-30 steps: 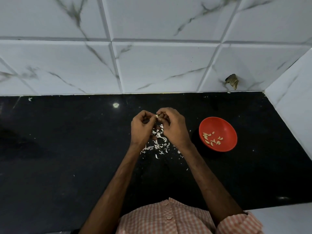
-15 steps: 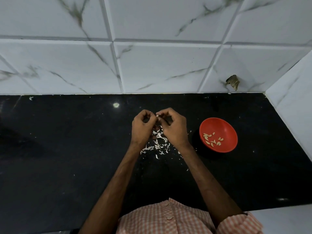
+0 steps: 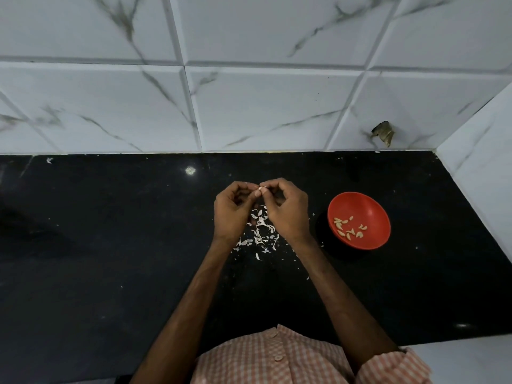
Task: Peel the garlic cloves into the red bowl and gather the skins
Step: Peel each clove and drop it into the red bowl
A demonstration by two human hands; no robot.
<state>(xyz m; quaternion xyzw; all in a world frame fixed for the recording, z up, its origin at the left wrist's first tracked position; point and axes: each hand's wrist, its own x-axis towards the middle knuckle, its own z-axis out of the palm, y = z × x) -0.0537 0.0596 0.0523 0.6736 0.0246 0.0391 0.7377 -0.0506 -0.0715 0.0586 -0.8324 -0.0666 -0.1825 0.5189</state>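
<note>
Head view, looking down on a glossy black stone table (image 3: 110, 245) backed by a wall of white marble-veined tiles (image 3: 249, 106).

Hands: both are raised just above the table at frame centre, fingertips meeting. The left hand (image 3: 232, 212) and right hand (image 3: 288, 209) each have the fingers curled in, and together they pinch one small pale garlic clove (image 3: 261, 187) between thumb and fingertips. Only the tip of the clove shows. How much skin is left on it cannot be told.

Skins: a loose scatter of thin white papery garlic skins (image 3: 260, 231) lies on the table directly under the hands and spreads toward 6 o'clock, between the two wrists. A few stray flakes lie farther out, at 5 and 7 o'clock of the pile.

Bowl: a round red bowl (image 3: 371, 206) stands upright on the table at 3 o'clock of the right hand, near it but not touching. Inside it, about a dozen pale peeled garlic cloves (image 3: 349, 228) lie loose on the bottom, mostly on the side nearer the hands.

Other: a brown flake (image 3: 383, 133) clings to the tile wall at 12 o'clock of the bowl. An orange-and-white checked buttoned shirt (image 3: 271, 358) fills the bottom edge, at 6 o'clock.
</note>
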